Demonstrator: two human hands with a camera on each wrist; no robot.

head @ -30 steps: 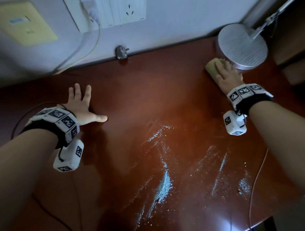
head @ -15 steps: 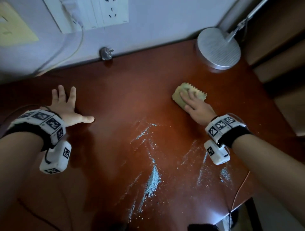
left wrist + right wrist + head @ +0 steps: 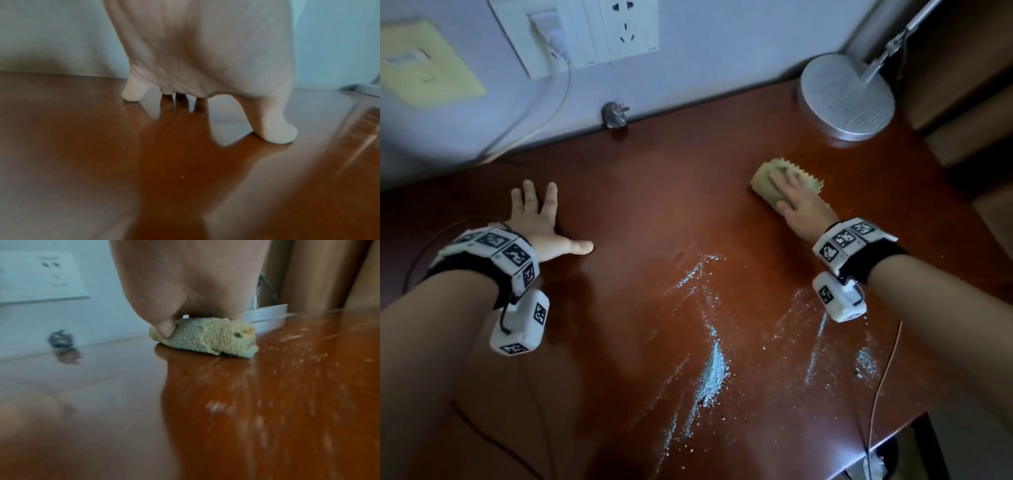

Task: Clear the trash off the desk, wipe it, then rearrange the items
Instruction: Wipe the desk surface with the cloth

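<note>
Folded yellow cloth (image 3: 765,180), against lamp base (image 3: 847,99) one second ago, now apart from it, far right on desk (image 3: 671,192). Right hand (image 3: 799,202): straight fingers press cloth, no grasp. Right wrist view alone shows thumb (image 3: 164,328) against cloth end. Long axis left-right; zigzag edge toward lamp base. Left hand (image 3: 537,222) unchanged: spread flat on desk.

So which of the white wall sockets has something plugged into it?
The left white socket: a white plug with a cord sits in it. The socket to its right shows empty holes.
</note>
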